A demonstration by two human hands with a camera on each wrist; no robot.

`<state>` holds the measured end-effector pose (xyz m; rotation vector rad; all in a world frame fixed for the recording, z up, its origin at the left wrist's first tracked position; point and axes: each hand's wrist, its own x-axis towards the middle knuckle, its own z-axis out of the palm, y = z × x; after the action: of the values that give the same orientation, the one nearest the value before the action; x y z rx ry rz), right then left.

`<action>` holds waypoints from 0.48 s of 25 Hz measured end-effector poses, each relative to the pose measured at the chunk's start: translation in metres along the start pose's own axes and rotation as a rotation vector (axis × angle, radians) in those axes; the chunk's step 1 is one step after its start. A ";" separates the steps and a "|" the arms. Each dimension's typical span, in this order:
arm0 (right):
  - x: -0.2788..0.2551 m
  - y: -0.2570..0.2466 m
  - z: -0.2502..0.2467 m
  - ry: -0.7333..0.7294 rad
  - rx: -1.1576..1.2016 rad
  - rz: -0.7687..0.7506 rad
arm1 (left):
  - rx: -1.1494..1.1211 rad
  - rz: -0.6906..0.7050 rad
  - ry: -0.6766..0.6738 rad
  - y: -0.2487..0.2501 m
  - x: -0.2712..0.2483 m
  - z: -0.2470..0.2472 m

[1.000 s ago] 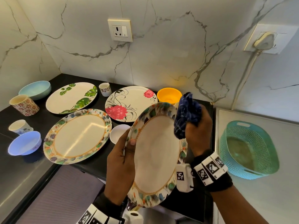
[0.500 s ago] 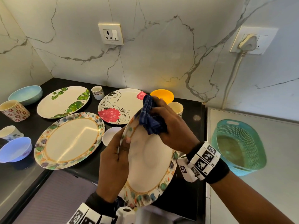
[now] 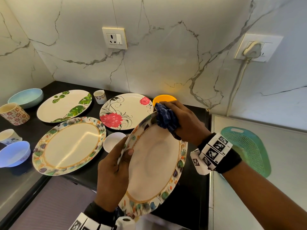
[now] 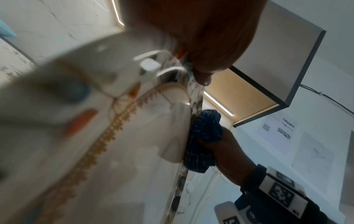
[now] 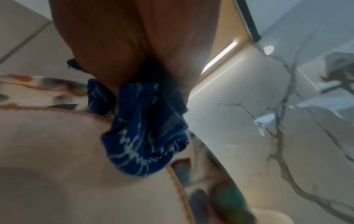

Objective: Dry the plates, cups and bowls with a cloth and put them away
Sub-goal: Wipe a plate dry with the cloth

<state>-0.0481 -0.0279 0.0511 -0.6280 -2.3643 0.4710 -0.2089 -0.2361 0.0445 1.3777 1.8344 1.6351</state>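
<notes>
The left hand [image 3: 113,178] holds a large plate with a leaf-pattern rim [image 3: 154,165] tilted above the front edge of the dark surface [image 3: 93,173]; its grip is closed on the plate's left rim, thumb on the face and fingers behind. The right hand [image 3: 186,123] has its grip closed around a bunched blue cloth [image 3: 167,120] and presses it on the upper rim of the plate — the wrist views show the cloth touching the rim and the inner face.

On the surface lie a second leaf-rim plate [image 3: 69,145], a plate with green leaves [image 3: 64,105], a plate with red flowers [image 3: 124,111], and a small white bowl [image 3: 113,141] between them. Behind the right hand stands a yellow bowl [image 3: 163,97]. At the left edge are a pale blue bowl [image 3: 25,97], a patterned cup [image 3: 14,113], a white cup [image 3: 9,136] and a lilac bowl [image 3: 14,153] — a small cup [image 3: 99,96] stands near the wall. A green basket [image 3: 247,150] sits on the light counter to the right.
</notes>
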 end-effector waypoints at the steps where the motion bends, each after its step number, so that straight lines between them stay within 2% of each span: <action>1: -0.005 0.009 0.001 0.000 0.035 0.076 | -0.004 -0.006 0.002 -0.001 -0.003 -0.001; 3: -0.015 0.021 0.002 -0.017 0.075 0.228 | -0.011 -0.024 -0.009 -0.003 -0.007 -0.004; 4: -0.019 0.022 0.003 -0.008 0.053 0.248 | -0.006 -0.026 -0.018 -0.004 -0.008 -0.004; 5: -0.022 0.019 0.004 0.033 0.002 0.216 | 0.003 -0.023 -0.024 -0.004 -0.007 -0.003; 9: -0.003 -0.024 0.009 0.246 -0.183 -0.075 | 0.054 0.012 -0.029 -0.002 -0.001 0.003; 10: -0.001 -0.025 0.011 0.273 -0.212 -0.100 | 0.056 0.026 -0.030 0.002 -0.001 0.004; 12: -0.010 -0.007 0.016 0.275 -0.221 -0.029 | 0.037 0.040 -0.031 0.004 -0.003 0.003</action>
<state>-0.0544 -0.0423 0.0376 -0.7087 -2.1733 0.1018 -0.2035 -0.2371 0.0462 1.4557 1.8397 1.5977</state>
